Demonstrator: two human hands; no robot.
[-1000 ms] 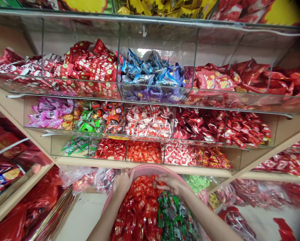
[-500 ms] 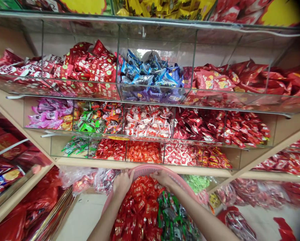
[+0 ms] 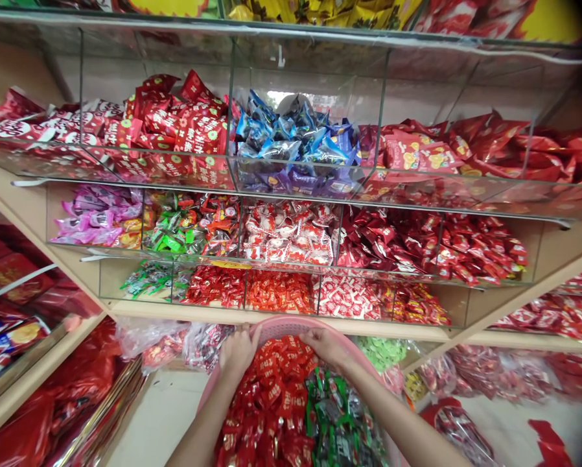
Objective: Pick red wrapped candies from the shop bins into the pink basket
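Note:
A pink plastic basket with a perforated rim is filled with wrapped candies. Red wrapped candies fill its left and middle, and green-and-dark wrapped candies lie on the right. My left hand is closed over the basket's far left rim, thumb on the inner side. Reaching in from the right, my right hand is at the far edge of the red candies, just inside the rim. Its fingers are curled together, and what they hold, if anything, is hidden.
Beyond the basket rise tiered shelves with clear dividers, holding red, white, green and purple wrapped candies. Blue packets fill a middle upper bin. Bagged candies lie under the bottom shelf. Red bags stand at lower left.
My right hand has shifted slightly right along the far edge of the red candies. My left hand stays on the basket rim. The view has tilted a little.

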